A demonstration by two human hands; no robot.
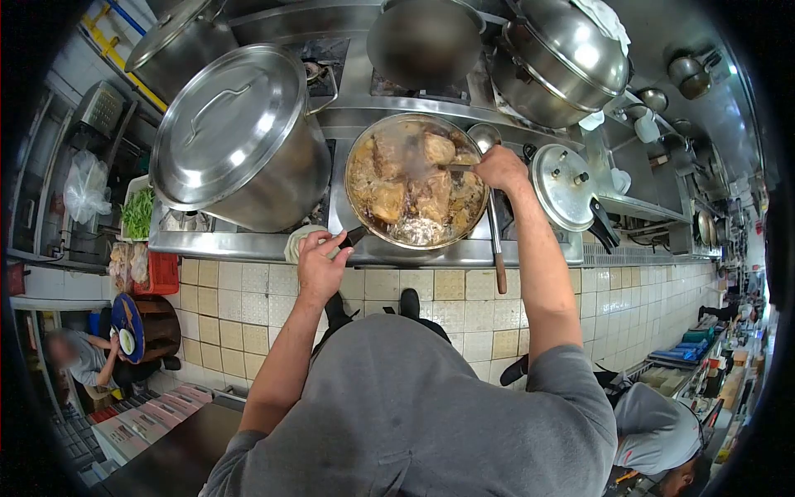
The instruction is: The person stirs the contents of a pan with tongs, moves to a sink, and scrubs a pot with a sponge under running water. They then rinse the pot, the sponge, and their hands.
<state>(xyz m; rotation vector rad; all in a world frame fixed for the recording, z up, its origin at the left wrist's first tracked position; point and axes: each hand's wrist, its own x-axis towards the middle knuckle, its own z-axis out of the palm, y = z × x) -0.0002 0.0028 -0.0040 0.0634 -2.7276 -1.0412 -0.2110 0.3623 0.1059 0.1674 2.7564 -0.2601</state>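
Observation:
A wide pan (418,232) on the stove holds several large browned chunks of meat (433,197) in bubbling, steaming liquid. At the pan's near left, my left hand (319,267) has its thumb and fingers closed at the end of the dark pan handle (354,236). A pale folded cloth (300,242) lies beside these fingers. Over the pan's right rim, my right hand (502,170) is closed around a utensil (460,168) that reaches in among the chunks; its working end cannot be made out. Just right of the pan rests a long-handled ladle (495,228).
Left of the pan stands a big lidded stockpot (240,141). A pressure cooker (563,186) sits to the right, its black handle past the stove's front edge. Behind are a dark wok (426,41) and a large steamer pot (559,62). Other people are at lower left and lower right.

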